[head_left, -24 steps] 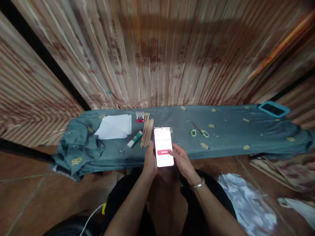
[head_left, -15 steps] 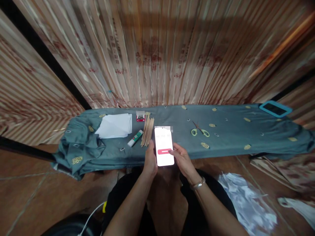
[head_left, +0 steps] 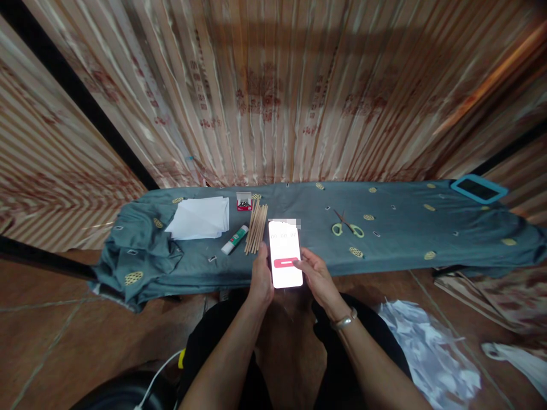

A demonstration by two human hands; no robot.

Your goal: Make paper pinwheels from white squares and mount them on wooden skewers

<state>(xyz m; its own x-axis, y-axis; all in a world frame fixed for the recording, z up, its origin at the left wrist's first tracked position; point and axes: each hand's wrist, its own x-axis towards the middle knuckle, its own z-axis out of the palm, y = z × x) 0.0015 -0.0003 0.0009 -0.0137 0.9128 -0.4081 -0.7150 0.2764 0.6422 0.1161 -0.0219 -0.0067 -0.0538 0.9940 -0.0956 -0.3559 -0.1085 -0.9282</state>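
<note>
Leftmost, the grey-green patterned cloth (head_left: pixel 401 250) covering the long, narrow table lies bunched and creased at that table's left end. Next to the folds, nearer the far edge than the near one, rests a loose stack of white paper sheets (head_left: pixel 199 218), the corners not quite aligned. Then comes a green-and-white cylindrical tube (head_left: pixel 235 240), lying at a slant between the stack and the sticks, with a small red box (head_left: pixel 244 203) behind it towards the far edge, its lid up and small dark pieces inside. Just beside them is a bundle of thin, pale wooden sticks (head_left: pixel 256 229), pointing roughly from the near edge to the far edge.

In front of the sticks, the left hand (head_left: pixel 261 279) grips a flat, bright-screened smartphone (head_left: pixel 285 276) by its left side, thumb along the side; its other fingers are hidden. The phone is held upright at the table's near edge, midway along, showing zeros above a red bar. On its right, the right hand (head_left: pixel 318 279) lays its thumb on the red bar, the fingers bent close together by the phone's side; whether they press on its back I cannot tell. A silver-coloured metal bracelet (head_left: pixel 344 320) circles that wrist. Further right lie scissors with yellow-green handles (head_left: pixel 347 224), blades parted, and by the far right corner a blue-framed rectangular device (head_left: pixel 478 189).
</note>
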